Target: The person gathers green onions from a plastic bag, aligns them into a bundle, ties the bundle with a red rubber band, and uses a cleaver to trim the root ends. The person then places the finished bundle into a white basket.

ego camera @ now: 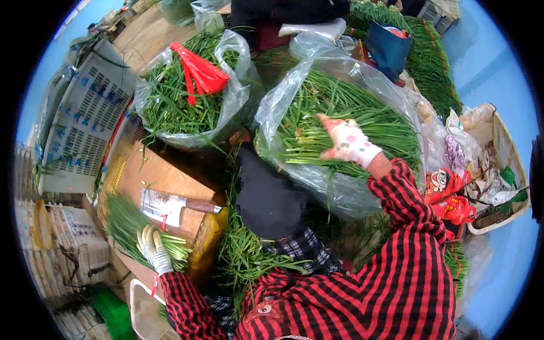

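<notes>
My left hand (152, 248), in a striped knit glove, lies on a bundle of green garlic chives (176, 251) at the lower left. Beside that bundle, a cleaver (163, 207) with a wooden handle rests on a wooden board (146, 165). My right hand (349, 141), in a flower-patterned white glove, is over loose chives (365, 100) in a large clear plastic bag (284, 100), thumb and fingers spread; whether it grips any stalks cannot be told. Red plastic ties (204, 78) lie on more chives in a second bag (238, 95).
A white crate (503, 140) with wrappers stands at the right, near a blue bag (386, 51). Tied chives (429, 63) are stacked behind. Upright plastic crates (89, 110) line the left. Loose leaves lie on my lap (242, 255). A person in dark clothes (289, 12) is opposite.
</notes>
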The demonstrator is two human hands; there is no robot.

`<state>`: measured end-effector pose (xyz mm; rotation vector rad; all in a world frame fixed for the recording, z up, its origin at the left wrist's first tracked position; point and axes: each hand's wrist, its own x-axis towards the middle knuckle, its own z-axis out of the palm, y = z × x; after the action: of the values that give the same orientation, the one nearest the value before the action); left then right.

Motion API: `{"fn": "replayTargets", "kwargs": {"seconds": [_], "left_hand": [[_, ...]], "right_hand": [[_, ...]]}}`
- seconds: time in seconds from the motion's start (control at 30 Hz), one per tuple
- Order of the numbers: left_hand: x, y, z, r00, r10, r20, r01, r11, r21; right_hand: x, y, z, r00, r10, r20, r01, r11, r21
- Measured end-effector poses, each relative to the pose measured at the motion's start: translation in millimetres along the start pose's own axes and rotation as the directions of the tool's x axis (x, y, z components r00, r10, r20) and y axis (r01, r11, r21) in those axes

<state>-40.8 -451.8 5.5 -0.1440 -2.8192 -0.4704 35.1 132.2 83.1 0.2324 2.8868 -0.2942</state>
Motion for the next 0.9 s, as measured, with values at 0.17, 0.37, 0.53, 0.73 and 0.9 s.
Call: {"fn": "replayTargets", "kwargs": {"seconds": [0.17,0.37,0.53,0.73,0.9], "left_hand": [[-0.3,-9.5,2.5,1.000,-0.004,-0.016,0.004,1.000,-0.018],[1.2,-10.4,10.0,0.997,0.040,-0.064,-0.047,0.994,-0.102],[-0.6,-14.5,7.0,0.999,0.031,-0.042,-0.034,0.998,-0.060],[6.7,-14.3,-1.2,0.995,0.024,0.100,-0.025,1.000,0.008],[15.4,69.9,-41.5,0.991,0.077,0.107,-0.118,0.884,0.452]], "right_hand": [[-12.1,-21.4,7.1,0.992,-0.118,-0.047,0.111,0.984,-0.142],[-17.2,-17.3,27.9,0.942,-0.290,-0.169,0.224,0.918,-0.326],[-14.8,-21.6,25.2,0.966,-0.233,-0.112,0.213,0.963,-0.165],[3.5,25.4,10.4,0.986,-0.065,-0.155,0.136,0.847,0.514],[-4.9,40.6,3.9,0.986,0.097,-0.133,0.051,0.592,0.804]]}}
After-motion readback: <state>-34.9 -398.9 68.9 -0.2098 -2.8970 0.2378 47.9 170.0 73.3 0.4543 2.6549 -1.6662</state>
